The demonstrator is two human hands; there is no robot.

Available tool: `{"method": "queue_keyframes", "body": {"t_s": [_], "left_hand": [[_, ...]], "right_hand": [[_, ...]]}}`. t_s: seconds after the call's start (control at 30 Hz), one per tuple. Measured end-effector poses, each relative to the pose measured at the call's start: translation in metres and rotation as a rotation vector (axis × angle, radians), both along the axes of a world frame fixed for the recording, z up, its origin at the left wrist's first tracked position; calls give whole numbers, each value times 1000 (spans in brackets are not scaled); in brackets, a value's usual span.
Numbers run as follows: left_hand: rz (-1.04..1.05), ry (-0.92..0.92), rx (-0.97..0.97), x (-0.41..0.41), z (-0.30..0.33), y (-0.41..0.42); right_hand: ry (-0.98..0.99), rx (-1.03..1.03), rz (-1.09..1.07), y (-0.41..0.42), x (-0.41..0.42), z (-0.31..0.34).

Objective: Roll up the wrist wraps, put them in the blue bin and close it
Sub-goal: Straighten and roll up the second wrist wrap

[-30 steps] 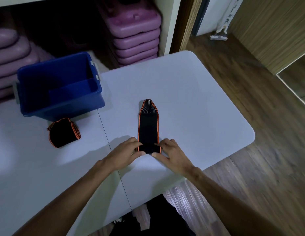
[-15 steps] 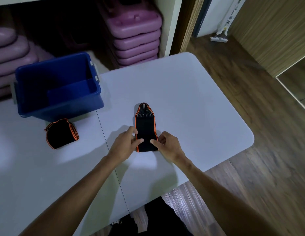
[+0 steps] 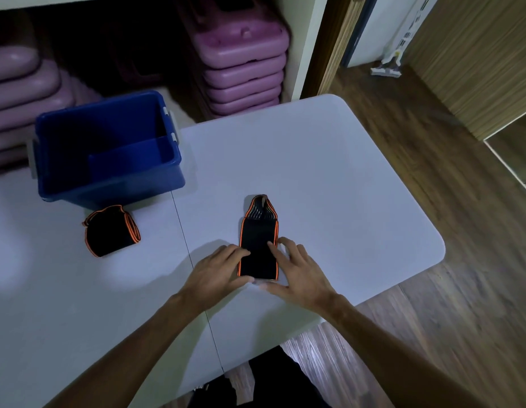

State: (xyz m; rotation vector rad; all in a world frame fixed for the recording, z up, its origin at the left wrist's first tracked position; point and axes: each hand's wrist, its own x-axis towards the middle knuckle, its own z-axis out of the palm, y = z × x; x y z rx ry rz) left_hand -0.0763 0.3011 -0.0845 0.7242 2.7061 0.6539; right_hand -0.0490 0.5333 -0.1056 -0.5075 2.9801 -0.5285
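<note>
Fingers [image 3: 244,252] of the left hand [image 3: 217,269] spread narrow and flat on the left edge of the flat black wrist wrap with orange borders [image 3: 257,248], thumb at its near end. Fingers [image 3: 278,251] of the right hand [image 3: 297,272] spread wider, pressing on the right edge and top of the same wrap, thumb also at the near end. Neither hand closed around anything; both only pressing on the cloth.

Between the two hands lies this wrap, on the white counter [image 3: 314,178]. Long axis running straight away from the fingers, with the loop end far and the near end, apparently already turned into a thick fold, under the thumbs. Both hands about equally near, one on each side. Judged from this: next move probably a roll forward, away from the body, along that long axis.

Further out, far to the left of the fingers: a second black-and-orange wrist wrap, already rolled [image 3: 111,231]. Just beyond it, nearly touching, the open blue plastic bin [image 3: 109,184], seemingly empty inside; no lid clearly visible.

Count: two wraps, one rolled and one partly flat; one bin; two hands.
</note>
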Motion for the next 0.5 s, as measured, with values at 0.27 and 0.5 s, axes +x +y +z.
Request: {"method": "queue_keyframes", "body": {"t_s": [0.27, 0.5], "left_hand": [[69, -264, 66, -33, 10, 3], [426, -300, 241, -45, 2, 21]], "right_hand": [[-153, -497, -175, -5, -13, 12], [-357, -635, -407, -17, -38, 20]]}}
